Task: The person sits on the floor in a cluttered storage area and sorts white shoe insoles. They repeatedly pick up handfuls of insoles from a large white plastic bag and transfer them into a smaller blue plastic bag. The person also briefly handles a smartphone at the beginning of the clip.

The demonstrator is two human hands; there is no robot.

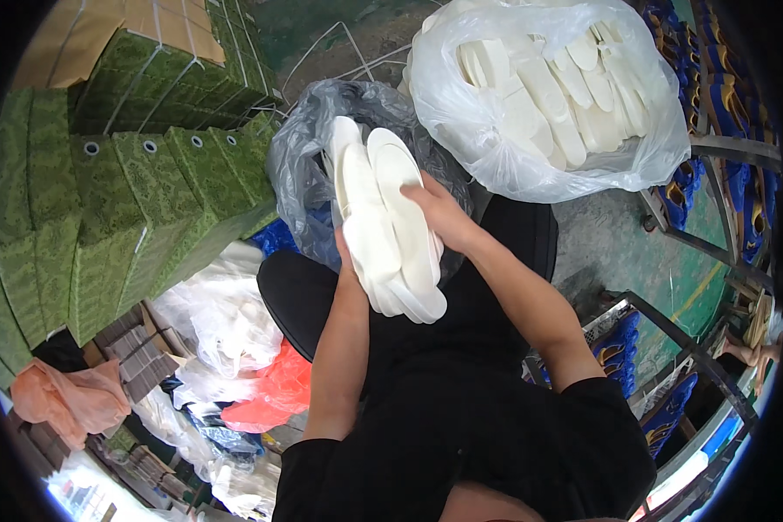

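Note:
A thick stack of white insoles (374, 230) is between my two hands above my lap. My left hand (346, 246) grips it along the left side, its fingers mostly hidden behind the stack. From the right, my right hand (439, 213) is closed round the insoles, with the thumb lying on the top one. The toe ends fan apart slightly. Behind the stack a grey plastic bag (300, 143) gapes, its contents mostly hidden. Further right, a big clear plastic bag (461, 148) is filled with many more white insoles (548, 87).
Green patterned boxes (104, 217) are stacked on the left. Below them lie white plastic bags (226, 304), a red bag (278, 391) and an orange bag (70, 400). Metal racks (687, 339) with blue shoes (618, 352) stand on the right. Part of another person (748, 348) shows at the right edge.

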